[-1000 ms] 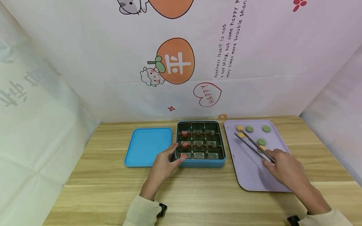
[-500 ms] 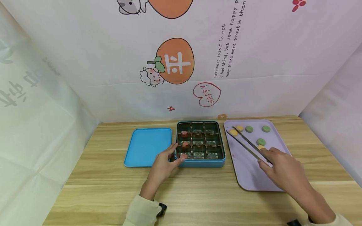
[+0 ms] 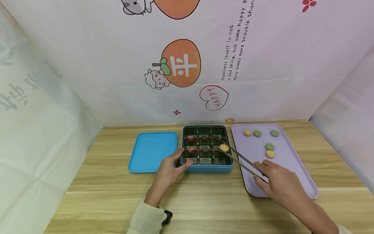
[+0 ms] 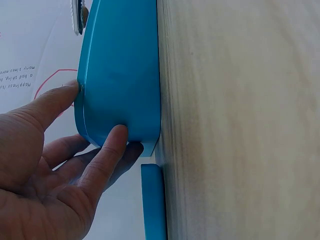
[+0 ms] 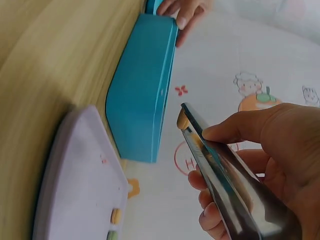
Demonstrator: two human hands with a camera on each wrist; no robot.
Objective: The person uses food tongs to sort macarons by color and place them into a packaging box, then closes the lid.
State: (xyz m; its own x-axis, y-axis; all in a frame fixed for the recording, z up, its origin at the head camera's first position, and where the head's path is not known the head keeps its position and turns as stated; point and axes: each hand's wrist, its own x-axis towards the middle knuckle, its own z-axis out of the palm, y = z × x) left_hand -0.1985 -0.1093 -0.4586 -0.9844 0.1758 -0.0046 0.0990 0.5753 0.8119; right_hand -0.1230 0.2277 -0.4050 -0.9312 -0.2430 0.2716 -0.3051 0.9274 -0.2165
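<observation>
A blue box (image 3: pixel 208 169) with a dark nine-compartment insert stands mid-table, pink macarons (image 3: pixel 190 137) in its left column. My left hand (image 3: pixel 168 170) rests on its front left corner. The left wrist view has the thumb at the rim, the fairly straight fingers (image 4: pixel 104 162) along the side. My right hand (image 3: pixel 281 185) grips metal tongs (image 3: pixel 245 159), pinching a yellow macaron (image 3: pixel 224 148) between the tips. The macaron is over the box's right column; the right wrist view places it beyond the rim, clear of the insert.
A lilac tray (image 3: pixel 248 149) lies right of the box, bearing yellow macarons (image 3: pixel 270 154) and several green macarons (image 3: pixel 257 133). Left of the box is a flat blue lid (image 3: pixel 153 152). A printed white cloth (image 3: pixel 131 104) hangs behind the wooden table (image 3: pixel 204 201).
The right hand has moved left from the tray, and the tongs have carried one yellow macaron from it to above the box. The left hand has stayed at the box corner.
</observation>
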